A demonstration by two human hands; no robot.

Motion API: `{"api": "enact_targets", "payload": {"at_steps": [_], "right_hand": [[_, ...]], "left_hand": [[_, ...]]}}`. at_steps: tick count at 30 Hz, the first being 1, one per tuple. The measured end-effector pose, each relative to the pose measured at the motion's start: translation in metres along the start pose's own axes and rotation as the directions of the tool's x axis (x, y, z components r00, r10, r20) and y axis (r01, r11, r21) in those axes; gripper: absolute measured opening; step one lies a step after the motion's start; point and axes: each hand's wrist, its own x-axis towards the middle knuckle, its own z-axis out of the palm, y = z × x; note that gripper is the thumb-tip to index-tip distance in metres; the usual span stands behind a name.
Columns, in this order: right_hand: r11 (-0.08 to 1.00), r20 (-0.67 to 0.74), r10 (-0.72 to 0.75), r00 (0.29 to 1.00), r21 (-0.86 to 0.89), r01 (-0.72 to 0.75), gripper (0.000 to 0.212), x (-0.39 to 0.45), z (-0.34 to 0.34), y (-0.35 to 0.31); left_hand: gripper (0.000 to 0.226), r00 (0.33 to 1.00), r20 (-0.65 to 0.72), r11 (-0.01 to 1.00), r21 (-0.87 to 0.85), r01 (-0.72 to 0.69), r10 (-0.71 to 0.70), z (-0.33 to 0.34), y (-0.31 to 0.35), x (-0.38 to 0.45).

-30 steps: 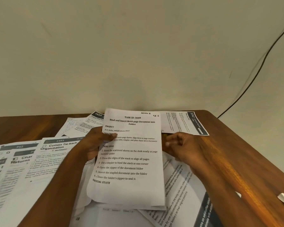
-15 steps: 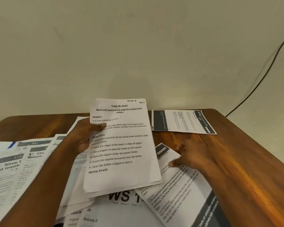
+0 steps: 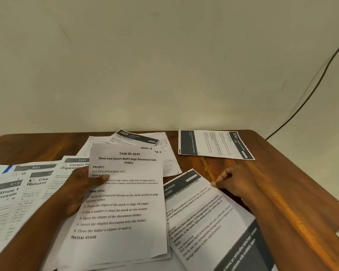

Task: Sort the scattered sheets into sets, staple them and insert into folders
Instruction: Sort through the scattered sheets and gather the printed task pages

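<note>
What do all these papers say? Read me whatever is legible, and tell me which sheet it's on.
Sheet gripped by the left hand: "TASK ID: 3649", "Bind and Insert Multi-page Document into Folder", "TASK GOAL", "INITIAL STATE".
Far sheet: "2747"; the rest too small.
Sheet behind: "2659".
Left sheets: "961", "Curtain Tie", "Shoe"; cut off.
Sheet at the right hand: "Scattered items"; mostly blurred.

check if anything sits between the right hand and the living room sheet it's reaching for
Nothing visible does: the right hand already has its fingertips at the upper right edge of the living room sheet, on bare table.
</note>
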Motion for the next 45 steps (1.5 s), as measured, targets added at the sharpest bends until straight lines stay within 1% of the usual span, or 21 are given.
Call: {"api": "enact_targets", "payload": {"at_steps": [3, 5, 9, 12, 15, 18, 21, 23, 25, 28, 29, 30, 32, 33, 34, 36, 37, 39, 40, 42, 45], "right_hand": [[0.999, 0.028, 0.001, 1.0, 0.039, -0.002, 0.027, -0.001, -0.002, -0.002], [0.999, 0.051, -0.014, 0.999, 0.041, 0.012, 0.037, -0.004, 0.0, -0.008], [0.998, 0.046, -0.028, 0.999, -0.046, 0.03, 0.056, -0.008, 0.011, -0.017], [0.996, 0.07, -0.024, 0.997, -0.081, 0.029, 0.049, -0.01, 0.014, -0.023], [0.999, 0.098, -0.021, 0.995, -0.04, 0.025, 0.032, -0.01, 0.013, -0.021], [1.0, 0.075, -0.009, 0.997, 0.026, 0.007, 0.023, -0.008, 0.01, -0.017], [0.982, -0.021, 0.043, 0.999, 0.185, -0.039, 0.019, -0.005, 0.002, -0.013], [0.946, -0.124, 0.065, 0.99, 0.324, -0.022, 0.017, -0.001, -0.002, -0.008], [0.912, -0.192, 0.067, 0.979, 0.409, 0.018, 0.016, 0.001, -0.006, -0.003], [0.873, -0.198, 0.067, 0.978, 0.486, 0.039, 0.016, 0.003, -0.009, 0.0], [0.859, -0.19, 0.068, 0.979, 0.51, 0.04, 0.016, 0.003, -0.01, 0.0], [0.845, -0.181, 0.069, 0.981, 0.533, 0.039, 0.016, 0.004, -0.011, 0.0], [0.823, -0.158, 0.069, 0.985, 0.567, 0.033, 0.014, 0.007, -0.015, 0.0], [0.816, -0.147, 0.075, 0.986, 0.578, 0.024, 0.013, 0.008, -0.018, 0.0], [0.809, -0.139, 0.082, 0.987, 0.588, 0.015, 0.012, 0.01, -0.022, 0.001], [0.794, -0.136, 0.079, 0.988, 0.607, 0.02, 0.011, 0.011, -0.032, 0.002], [0.788, -0.134, 0.069, 0.989, 0.615, 0.028, 0.009, 0.011, -0.037, 0.004], [0.768, -0.121, 0.047, 0.992, 0.639, 0.042, 0.012, 0.008, -0.048, 0.004], [0.752, -0.111, 0.032, 0.993, 0.658, 0.05, 0.016, 0.006, -0.054, 0.004], [0.721, -0.093, -0.009, 0.996, 0.69, 0.071, 0.021, 0.001, -0.064, 0.001], [0.696, -0.089, -0.058, 0.994, 0.711, 0.104, 0.015, -0.006, -0.077, -0.004]], "left_hand": [[0.035, 0.999, -0.012, 0.998, -0.036, -0.046, 0.045, -0.002, -0.004, 0.002], [0.039, 0.998, -0.015, 0.996, -0.067, -0.061, 0.06, -0.004, -0.006, 0.003], [0.041, 0.998, -0.007, 0.994, -0.087, -0.065, 0.064, -0.008, -0.009, 0.005], [0.043, 0.998, -0.005, 0.992, -0.101, -0.069, 0.069, -0.01, -0.01, 0.006], [0.043, 0.997, 0.002, 0.991, -0.106, -0.078, 0.079, -0.011, -0.011, 0.008], [0.043, 0.996, 0.006, 0.989, -0.122, -0.088, 0.09, -0.011, -0.012, 0.008], [0.048, 0.995, 0.021, 0.988, -0.127, -0.091, 0.094, -0.012, -0.012, 0.007], [0.053, 0.995, 0.027, 0.987, -0.131, -0.092, 0.097, -0.012, -0.012, 0.006], [0.047, 0.995, 0.032, 0.986, -0.136, -0.092, 0.097, -0.011, -0.011, 0.006], [0.041, 0.994, 0.039, 0.988, -0.125, -0.093, 0.099, -0.01, -0.01, 0.005], [0.046, 0.994, 0.051, 0.987, -0.127, -0.094, 0.101, -0.009, -0.01, 0.005], [0.06, 0.993, 0.063, 0.988, -0.125, -0.096, 0.104, -0.009, -0.009, 0.004], [0.099, 0.993, 0.07, 0.992, -0.097, -0.086, 0.093, -0.011, -0.009, 0.002], [0.109, 0.994, 0.072, 0.993, -0.091, -0.081, 0.088, -0.011, -0.008, 0.001], [0.112, 0.993, 0.078, 0.992, -0.092, -0.082, 0.09, -0.011, -0.008, 0.001], [0.108, 0.993, 0.073, 0.992, -0.094, -0.08, 0.087, -0.01, -0.007, 0.001], [0.099, 0.994, 0.068, 0.993, -0.092, -0.077, 0.084, -0.009, -0.007, 0.001], [0.065, 0.994, 0.071, 0.989, -0.123, -0.078, 0.087, -0.01, -0.008, 0.001], [0.053, 0.994, 0.063, 0.988, -0.133, -0.076, 0.085, -0.01, -0.008, 0.002], [0.053, 0.995, 0.05, 0.987, -0.14, -0.078, 0.086, -0.012, -0.009, 0.004], [0.061, 0.995, 0.048, 0.988, -0.125, -0.085, 0.092, -0.011, -0.008, 0.003]]}}
